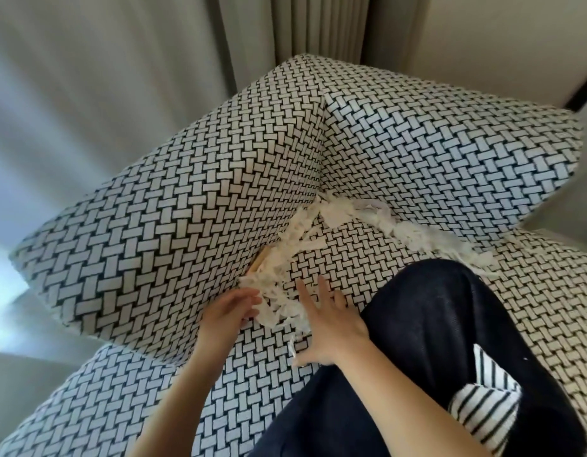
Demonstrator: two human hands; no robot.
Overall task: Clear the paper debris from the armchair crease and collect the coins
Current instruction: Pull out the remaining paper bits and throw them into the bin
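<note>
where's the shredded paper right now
In the head view the shredded paper lines the creases around the seat cushion, its near end between the left hand and right hand.

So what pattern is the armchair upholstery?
A black-and-white basket-weave pattern on the armchair, clearest in the head view.

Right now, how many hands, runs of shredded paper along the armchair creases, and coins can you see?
Hands: 2, left hand and right hand
Paper runs: 2, left crease paper and back crease paper
Coins: 0 visible
Total: 4
</note>
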